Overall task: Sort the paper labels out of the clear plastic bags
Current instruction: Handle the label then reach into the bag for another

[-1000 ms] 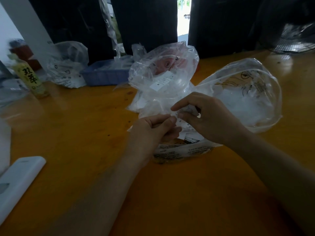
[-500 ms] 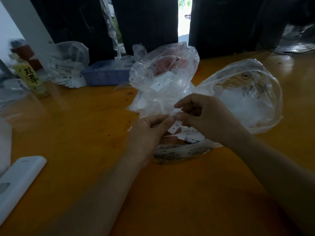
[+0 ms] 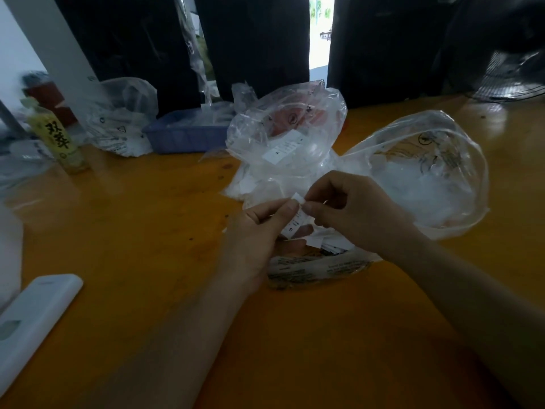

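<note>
Both hands pinching one paper label (image 3: 295,221) above the bag pile (image 3: 295,178): left hand (image 3: 259,231) gripping its middle, right hand (image 3: 351,211) taking the top end; long axis running near-vertical, slightly tilted.

We find both hands at the centre of the worktop (image 3: 147,231), the left hand (image 3: 256,231) just left of the right hand (image 3: 354,211), with a paper label (image 3: 295,222) between their fingers. Directly behind the hands stands one plastic bag (image 3: 289,134); a second bag (image 3: 427,172) lies to its right. A flat printed bag (image 3: 318,267) lies under the hands. A tray (image 3: 182,134) sits behind and left of the central bag, a third bag (image 3: 124,119) left of the tray, a bottle (image 3: 59,140) further left. A remote control (image 3: 32,320) lies at the near left edge. A fan (image 3: 507,81) stands at the far right.
</note>
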The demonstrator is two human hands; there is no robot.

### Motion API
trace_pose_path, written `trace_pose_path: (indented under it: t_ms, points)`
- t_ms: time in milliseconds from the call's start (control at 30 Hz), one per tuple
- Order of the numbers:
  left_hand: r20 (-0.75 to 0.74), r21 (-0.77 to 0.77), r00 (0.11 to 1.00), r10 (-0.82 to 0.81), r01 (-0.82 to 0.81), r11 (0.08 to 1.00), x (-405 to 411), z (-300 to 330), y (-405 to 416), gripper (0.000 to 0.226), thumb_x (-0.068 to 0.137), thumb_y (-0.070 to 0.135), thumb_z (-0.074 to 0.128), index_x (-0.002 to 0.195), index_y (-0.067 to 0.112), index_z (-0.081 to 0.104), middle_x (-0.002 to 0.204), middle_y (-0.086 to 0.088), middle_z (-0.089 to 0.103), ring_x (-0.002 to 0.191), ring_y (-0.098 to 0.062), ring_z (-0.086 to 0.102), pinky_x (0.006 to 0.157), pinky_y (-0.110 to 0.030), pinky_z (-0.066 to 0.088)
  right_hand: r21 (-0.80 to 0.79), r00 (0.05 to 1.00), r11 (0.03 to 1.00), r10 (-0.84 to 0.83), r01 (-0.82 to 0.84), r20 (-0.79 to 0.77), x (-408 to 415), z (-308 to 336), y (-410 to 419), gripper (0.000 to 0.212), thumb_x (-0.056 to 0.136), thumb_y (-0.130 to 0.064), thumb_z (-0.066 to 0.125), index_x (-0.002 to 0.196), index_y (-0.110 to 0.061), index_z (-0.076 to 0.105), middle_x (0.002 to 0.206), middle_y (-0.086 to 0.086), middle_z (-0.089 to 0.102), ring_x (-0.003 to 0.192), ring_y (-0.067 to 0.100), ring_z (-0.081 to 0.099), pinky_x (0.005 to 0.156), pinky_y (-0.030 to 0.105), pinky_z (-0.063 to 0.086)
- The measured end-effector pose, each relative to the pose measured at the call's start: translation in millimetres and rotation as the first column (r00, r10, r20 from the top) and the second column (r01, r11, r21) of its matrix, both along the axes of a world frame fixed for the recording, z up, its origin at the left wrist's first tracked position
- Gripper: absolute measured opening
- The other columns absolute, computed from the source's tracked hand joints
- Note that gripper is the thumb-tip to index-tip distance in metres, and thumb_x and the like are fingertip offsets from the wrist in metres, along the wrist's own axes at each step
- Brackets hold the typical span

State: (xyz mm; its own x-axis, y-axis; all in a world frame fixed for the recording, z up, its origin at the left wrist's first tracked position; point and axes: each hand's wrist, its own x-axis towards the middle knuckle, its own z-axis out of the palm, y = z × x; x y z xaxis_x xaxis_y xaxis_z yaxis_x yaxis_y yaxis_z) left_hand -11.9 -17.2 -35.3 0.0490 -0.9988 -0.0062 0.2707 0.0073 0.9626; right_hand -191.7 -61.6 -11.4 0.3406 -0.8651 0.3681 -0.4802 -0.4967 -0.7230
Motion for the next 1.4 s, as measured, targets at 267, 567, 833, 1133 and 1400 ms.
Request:
trace_pose_path:
  t_ms: [267, 567, 833, 1133, 1400]
  points:
    - [0.047, 0.026, 0.999, 0.023, -0.024, 0.999, -2, 1, -1, 0.032, 0.104, 0.04, 0.061, 0.129, 0.021, 0.066, 0.116, 0.001, 0.08, 0.1, -0.024, 0.079, 0.069, -0.032, 0.064, -0.13, 0.982, 0.976, -0.164, 0.175, 0.091, 23, 47, -62, 0.007, 0.094, -0.022, 0.072, 0.091, -0.026, 0.067, 0.077, -0.011, 0.068, 0.07, 0.001, 0.067, 0.058, 0.006, 0.049]
    - [0.24, 0.008, 0.97, 0.034, -0.037, 0.999, -4, -3, 1, 0.029, 0.111, 0.034, 0.05, 0.119, 0.017, 0.073, 0.105, 0.002, 0.082, 0.095, -0.017, 0.077, 0.07, -0.026, 0.06, -0.636, 0.811, 0.771, -0.376, 0.006, -0.448, 56, 49, -115, 0.016, 0.101, -0.02, 0.055, 0.108, -0.017, 0.069, 0.123, 0.008, 0.061, 0.109, 0.019, 0.057, 0.102, 0.038, 0.048]
    - [0.225, 0.035, 0.974, 0.028, -0.037, 0.999, -4, -1, 1, 0.04, 0.114, 0.035, 0.041, 0.113, 0.012, 0.073, 0.1, -0.005, 0.082, 0.087, -0.019, 0.077, 0.067, -0.024, 0.059, -0.125, 0.536, 0.991, -0.125, 0.037, -0.835, 64, 41, -119, 0.093, 0.094, -0.075, -0.003, 0.14, -0.022, 0.058, 0.148, 0.014, 0.051, 0.148, 0.033, 0.03, 0.119, 0.054, 0.017]
    - [0.186, 0.034, 0.982, 0.041, -0.049, 0.998, -4, 1, 1, 0.047, 0.114, 0.037, 0.037, 0.11, 0.01, 0.075, 0.097, -0.009, 0.081, 0.084, -0.02, 0.075, 0.066, -0.027, 0.06, -0.513, 0.887, 0.853, -0.309, 0.099, -0.342, 31, 50, -75, 0.043, 0.109, -0.038, 0.033, 0.076, -0.019, 0.054, 0.067, -0.003, 0.053, 0.068, 0.014, 0.054, 0.075, 0.034, 0.049]
    - [0.241, 0.015, 0.97, 0.042, -0.047, 0.999, -6, -3, 1, 0.045, 0.114, 0.039, 0.038, 0.11, 0.014, 0.075, 0.098, -0.004, 0.082, 0.083, -0.016, 0.075, 0.064, -0.023, 0.057, -0.244, 0.339, 0.837, -0.44, 0.489, -0.832, -74, 25, -52, 0.028, 0.093, -0.02, 0.065, 0.069, -0.014, 0.054, 0.07, 0.004, 0.055, 0.064, 0.017, 0.05, 0.07, 0.034, 0.045]
